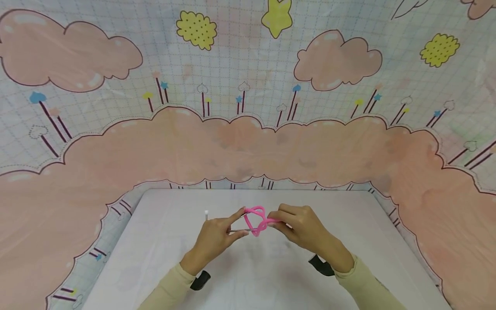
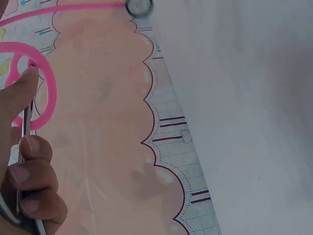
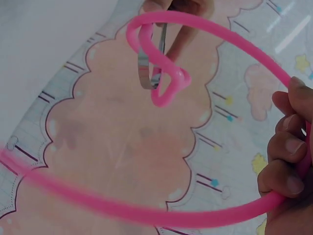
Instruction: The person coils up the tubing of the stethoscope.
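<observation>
My left hand point(image 1: 218, 234) holds a slim bent metal piece point(image 1: 235, 230); a small white tip point(image 1: 206, 212) shows behind the hand. In the left wrist view, fingers curl around the metal shaft point(image 2: 27, 120), and one fingertip touches a pink loop. Looped and twisted over the metal's far end is a smooth pink cord point(image 1: 265, 224), with a flat curved metal strip point(image 3: 143, 73) passing through it in the right wrist view. My right hand point(image 1: 304, 224) grips the pink cord point(image 3: 220, 30) to the right of the loops. A long bend of cord hangs from that hand.
A white tabletop point(image 1: 248, 275) lies beneath both hands. Cloth with printed clouds point(image 1: 248, 148) covers the wall behind and surrounds the table's edges. Near each wrist is a black strap point(image 1: 322, 265). A round dark-rimmed piece point(image 2: 139, 6) sits at the cord's end in the left wrist view.
</observation>
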Available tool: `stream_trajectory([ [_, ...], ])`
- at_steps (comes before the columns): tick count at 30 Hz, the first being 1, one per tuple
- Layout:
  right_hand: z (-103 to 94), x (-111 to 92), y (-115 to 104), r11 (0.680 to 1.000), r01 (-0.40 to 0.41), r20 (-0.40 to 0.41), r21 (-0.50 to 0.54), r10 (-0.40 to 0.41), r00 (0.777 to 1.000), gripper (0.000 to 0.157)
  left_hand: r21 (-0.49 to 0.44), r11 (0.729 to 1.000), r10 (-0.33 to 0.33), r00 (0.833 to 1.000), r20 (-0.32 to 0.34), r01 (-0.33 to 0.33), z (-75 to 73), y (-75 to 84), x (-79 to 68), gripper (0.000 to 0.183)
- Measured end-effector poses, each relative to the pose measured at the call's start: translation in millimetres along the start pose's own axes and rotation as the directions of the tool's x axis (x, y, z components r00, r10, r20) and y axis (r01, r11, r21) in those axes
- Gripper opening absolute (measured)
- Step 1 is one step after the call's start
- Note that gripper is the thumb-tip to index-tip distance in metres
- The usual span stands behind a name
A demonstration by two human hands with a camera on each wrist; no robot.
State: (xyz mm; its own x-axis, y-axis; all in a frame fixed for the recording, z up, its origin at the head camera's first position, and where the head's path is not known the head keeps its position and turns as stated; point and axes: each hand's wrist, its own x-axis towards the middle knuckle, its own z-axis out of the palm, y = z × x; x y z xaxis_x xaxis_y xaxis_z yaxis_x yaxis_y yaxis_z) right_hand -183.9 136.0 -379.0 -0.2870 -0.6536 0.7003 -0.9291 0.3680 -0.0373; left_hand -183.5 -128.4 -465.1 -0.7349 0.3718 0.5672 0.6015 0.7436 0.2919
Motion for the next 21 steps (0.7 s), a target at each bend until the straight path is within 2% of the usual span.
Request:
stream_trajectory([
  [2, 0.0, 1, 1, 1.000, -0.004, 0.004, 0.005, 0.004, 1.000, 0.029, -0.005, 1.000, 0.017, 1.000, 0.021, -0.017, -1.6, 3.0, -0.4, 0.067],
  [7, 2.0, 2, 4, 0.999, -0.021, 0.011, 0.026, 0.021, 1.000, 0.017, -0.051, 0.996, 0.082, 0.995, 0.052, -0.079, -5.3, 10.9, -1.1, 0.067],
  [14, 6.1, 3, 8, 0.998, -0.051, -0.005, 0.029, 0.051, 0.999, 0.021, -0.088, 0.988, 0.134, 0.988, 0.073, -0.127, -5.3, 14.6, -2.4, 0.067],
  [19, 7.5, 3, 8, 0.992, -0.121, 0.011, 0.040, 0.121, 0.993, 0.021, -0.118, 0.980, 0.169, 0.983, 0.064, -0.161, -5.0, 18.8, -3.9, 0.067],
  [21, 8.4, 2, 8, 0.988, -0.146, 0.018, 0.047, 0.145, 0.989, 0.025, -0.122, 0.976, 0.187, 0.981, 0.057, -0.179, -5.0, 20.6, -4.4, 0.066],
])
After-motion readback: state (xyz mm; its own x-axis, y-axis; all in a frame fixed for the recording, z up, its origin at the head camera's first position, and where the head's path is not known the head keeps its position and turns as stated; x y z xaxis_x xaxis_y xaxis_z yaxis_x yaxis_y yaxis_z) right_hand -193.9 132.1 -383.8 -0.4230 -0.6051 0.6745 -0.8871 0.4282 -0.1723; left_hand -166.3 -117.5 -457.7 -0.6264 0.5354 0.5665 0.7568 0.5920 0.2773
